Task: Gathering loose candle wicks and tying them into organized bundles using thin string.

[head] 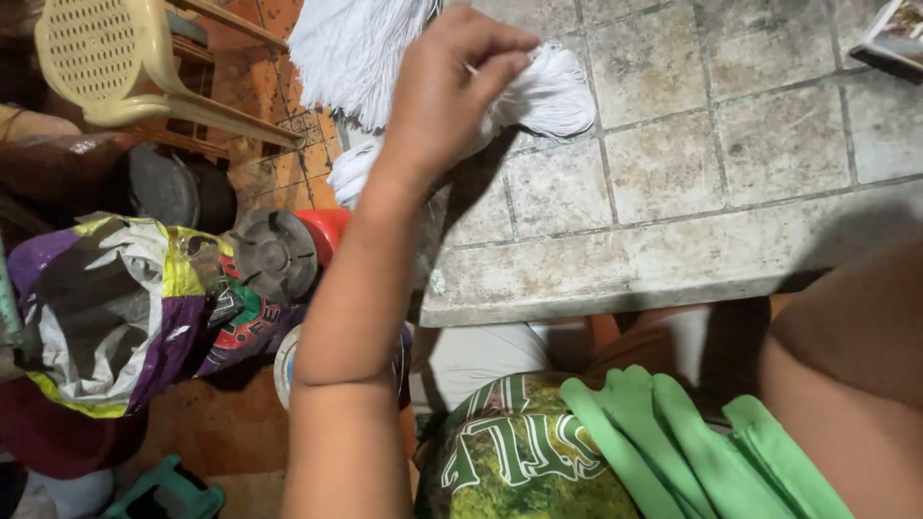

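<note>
The left hand (452, 86) is reached way out in front, forearm stretched long, fingers pinched shut. The right forearm just pokes in low at the edge, hand out of view.

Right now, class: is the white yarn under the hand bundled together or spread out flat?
Bundled. The white yarn forms gathered hanks of parallel strands on the tiled table, the left hand pinching one.

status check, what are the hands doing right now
Left hand pinching white yarn bundle over tiled table. Right hand out of frame, only the forearm shows. Nothing blocking the yarn.
</note>
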